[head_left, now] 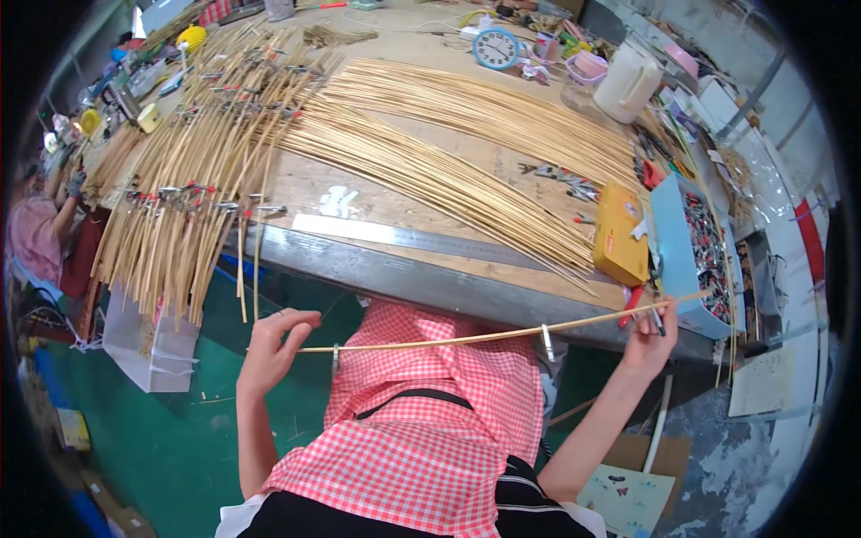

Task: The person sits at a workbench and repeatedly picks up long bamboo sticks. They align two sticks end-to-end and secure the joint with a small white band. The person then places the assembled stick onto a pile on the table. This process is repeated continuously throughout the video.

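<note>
Red/wht chkd apron, blk top

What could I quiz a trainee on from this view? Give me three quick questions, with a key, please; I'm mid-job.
1. True or false: the right hand is nearer the blue box than the left hand is.

2. What colour is the smaller box just left of the blue one?
A. Green
B. Yellow
C. Black

3. Fill the gap: the long thin stick by the hands crosses in front of the checked ____.

Key: 1. True. 2. B, yellow. 3. Apron.
</note>
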